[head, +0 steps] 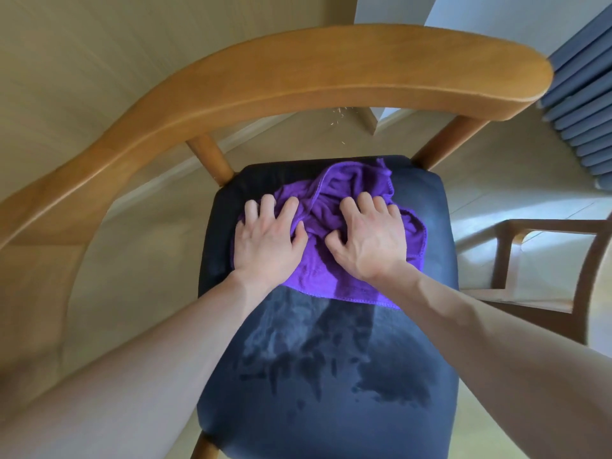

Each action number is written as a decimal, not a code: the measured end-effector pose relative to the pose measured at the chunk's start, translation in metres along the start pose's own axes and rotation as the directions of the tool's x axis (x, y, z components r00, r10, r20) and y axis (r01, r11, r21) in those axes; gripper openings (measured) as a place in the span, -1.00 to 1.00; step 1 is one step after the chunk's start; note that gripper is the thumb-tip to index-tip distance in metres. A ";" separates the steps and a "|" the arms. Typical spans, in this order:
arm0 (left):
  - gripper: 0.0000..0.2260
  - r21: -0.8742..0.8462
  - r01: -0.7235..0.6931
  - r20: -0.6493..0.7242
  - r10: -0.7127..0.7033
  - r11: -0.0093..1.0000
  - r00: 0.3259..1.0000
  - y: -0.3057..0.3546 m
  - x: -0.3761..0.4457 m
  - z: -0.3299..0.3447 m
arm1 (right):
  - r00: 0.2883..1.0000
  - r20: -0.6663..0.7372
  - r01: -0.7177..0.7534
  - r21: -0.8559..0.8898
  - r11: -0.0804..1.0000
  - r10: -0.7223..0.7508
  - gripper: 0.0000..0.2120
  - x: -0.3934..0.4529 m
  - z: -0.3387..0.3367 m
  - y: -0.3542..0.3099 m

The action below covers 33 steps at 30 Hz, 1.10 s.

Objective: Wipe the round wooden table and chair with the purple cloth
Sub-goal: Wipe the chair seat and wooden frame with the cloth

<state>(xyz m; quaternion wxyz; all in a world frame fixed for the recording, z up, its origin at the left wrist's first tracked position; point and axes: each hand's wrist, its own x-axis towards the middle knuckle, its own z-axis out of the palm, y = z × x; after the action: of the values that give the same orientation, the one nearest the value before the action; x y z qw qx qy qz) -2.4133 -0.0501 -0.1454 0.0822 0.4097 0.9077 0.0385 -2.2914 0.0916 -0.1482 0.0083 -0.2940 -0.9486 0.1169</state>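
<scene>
Both bare forearms come in from bottom corners & meet over the seat (331, 409), a dark blue pad w/ wet-looking dark patches on its near half. Cloth (331, 226), purple, lies bunched on the far half of the seat, near edge flat w/ a stitched hem, far part rumpled up toward the back rail. Left hand (268, 240) palm down on cloth's left side, fingers spread & slightly bent, tips digging into the fabric; outer fingertips reach the seat edge of the cloth. Right hand (367, 236) palm down on cloth's right side, fingers spread & curled at the tips, thumb tucked in toward the left hand. Hands close, not touching. Chair (298, 71): curved light-wood rail wraps behind & round the left, 2 posts down to the seat. Past it pale wood floor (496, 173), 2nd chair (546, 260) at right, blue pleated curtain (583, 94) top right
</scene>
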 end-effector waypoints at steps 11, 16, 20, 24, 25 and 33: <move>-0.63 0.061 -0.120 0.039 0.117 0.991 0.992 0.013 -0.048 0.007 | 0.987 0.150 0.050 0.021 0.999 -0.052 -0.72 -0.067 -0.008 0.005; -0.72 0.038 -0.160 0.086 0.156 0.986 0.984 0.020 -0.057 0.005 | 0.977 0.214 0.012 0.025 1.000 -0.017 -0.68 -0.089 -0.012 0.002; -0.74 0.013 -0.171 0.165 0.167 0.985 0.972 0.028 -0.072 0.001 | 0.955 0.295 -0.016 0.017 1.000 0.010 -0.64 -0.106 -0.019 0.000; -0.75 0.013 -0.199 0.250 0.190 0.980 0.949 0.037 -0.091 -0.003 | 0.940 0.330 -0.096 0.019 0.995 0.084 -0.68 -0.138 -0.026 -0.011; -0.76 0.013 -0.210 0.274 0.199 0.978 0.941 0.040 -0.098 -0.004 | 0.941 0.327 -0.103 0.021 0.994 0.091 -0.70 -0.148 -0.027 -0.012; -0.78 -0.136 -0.188 0.447 0.230 0.973 0.865 0.043 -0.104 -0.026 | 0.897 0.439 -0.108 0.096 0.990 0.055 -0.67 -0.150 -0.050 0.022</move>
<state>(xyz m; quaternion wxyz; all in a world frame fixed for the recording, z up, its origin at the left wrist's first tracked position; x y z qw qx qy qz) -2.3188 -0.1001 -0.1015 0.3077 0.4991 0.8100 -0.0111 -2.1509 0.0356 -0.0963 -0.1911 -0.2990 -0.9048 0.2355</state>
